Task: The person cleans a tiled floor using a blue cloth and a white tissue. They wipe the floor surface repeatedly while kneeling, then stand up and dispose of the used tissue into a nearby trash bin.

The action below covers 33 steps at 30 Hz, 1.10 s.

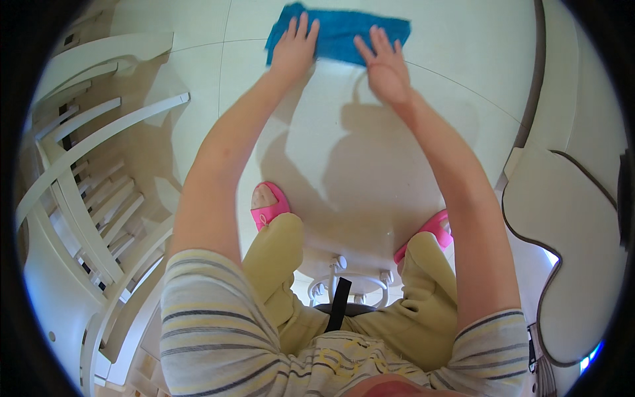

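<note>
A blue cloth [342, 34] lies spread on the pale tiled floor [317, 104] at the far end of my reach. My left hand [296, 47] is flat on the cloth's left part, its fingers stretched forward and a little apart. Over the cloth's right part, the fingers of my right hand [388, 62] are spread, with the palm at the near edge. Neither hand has its fingers wrapped around the fabric. Both arms reach straight out from my body.
Pink slippers [270, 206] are on my feet, set wide apart. Beneath me is a low seat with a white caster frame [332, 278]. White slatted furniture [99, 144] stands along the left. Pale furniture with dark edging [560, 213] borders the right side.
</note>
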Each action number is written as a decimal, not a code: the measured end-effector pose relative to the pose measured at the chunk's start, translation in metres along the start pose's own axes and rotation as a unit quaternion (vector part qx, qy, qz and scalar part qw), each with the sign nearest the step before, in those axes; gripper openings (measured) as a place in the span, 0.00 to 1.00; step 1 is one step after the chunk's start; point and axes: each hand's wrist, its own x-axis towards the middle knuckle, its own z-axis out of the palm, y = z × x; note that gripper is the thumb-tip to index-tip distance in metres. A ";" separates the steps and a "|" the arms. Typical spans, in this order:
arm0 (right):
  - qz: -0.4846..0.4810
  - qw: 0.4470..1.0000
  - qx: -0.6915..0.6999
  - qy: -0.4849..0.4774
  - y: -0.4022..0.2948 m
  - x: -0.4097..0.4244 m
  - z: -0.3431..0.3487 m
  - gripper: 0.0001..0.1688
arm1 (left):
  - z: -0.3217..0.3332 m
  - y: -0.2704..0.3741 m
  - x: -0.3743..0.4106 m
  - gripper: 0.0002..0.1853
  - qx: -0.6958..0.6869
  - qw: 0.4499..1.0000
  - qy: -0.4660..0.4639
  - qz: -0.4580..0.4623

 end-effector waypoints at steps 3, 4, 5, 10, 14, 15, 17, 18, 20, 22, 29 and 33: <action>-0.087 0.995 0.005 -0.041 -0.039 -0.056 -0.008 0.36 | -0.021 0.014 -0.089 0.34 0.016 0.997 -0.066 0.040; -0.112 0.991 0.017 -0.066 -0.049 -0.078 -0.014 0.35 | -0.025 0.024 -0.118 0.33 0.011 0.994 -0.085 0.062; -0.132 0.986 0.020 -0.100 -0.055 -0.100 -0.020 0.34 | -0.030 0.034 -0.145 0.32 0.006 0.991 -0.105 0.084; -0.183 0.964 0.085 -0.173 -0.060 -0.175 -0.033 0.31 | -0.046 0.077 -0.205 0.28 -0.034 0.979 -0.132 0.153; -0.118 0.980 0.082 -0.140 -0.040 -0.160 -0.032 0.30 | -0.038 0.076 -0.159 0.27 -0.075 0.974 -0.067 0.202; -0.085 0.986 0.077 -0.121 -0.033 -0.150 -0.029 0.29 | -0.031 0.079 -0.139 0.27 -0.077 0.973 -0.047 0.212; -0.035 0.993 0.042 -0.102 -0.024 -0.117 -0.032 0.28 | -0.014 0.085 -0.097 0.27 -0.072 0.978 -0.005 0.197; -0.012 0.996 0.047 -0.080 -0.017 -0.101 -0.029 0.28 | -0.010 0.087 -0.073 0.28 -0.050 0.982 0.001 0.183; 0.027 0.998 0.042 -0.041 0.003 -0.067 -0.021 0.28 | -0.006 0.082 -0.024 0.30 -0.038 0.987 0.002 0.154; 0.055 0.998 0.019 -0.028 0.016 -0.027 -0.016 0.30 | 0.003 0.066 0.019 0.32 -0.030 0.994 -0.005 0.109; 0.129 0.991 -0.012 0.041 0.011 0.099 0.019 0.38 | 0.009 -0.031 0.103 0.31 -0.009 0.997 -0.049 -0.057; 0.088 0.996 0.012 0.004 -0.044 0.134 0.021 0.41 | 0.006 -0.101 0.064 0.34 -0.004 0.990 -0.058 -0.128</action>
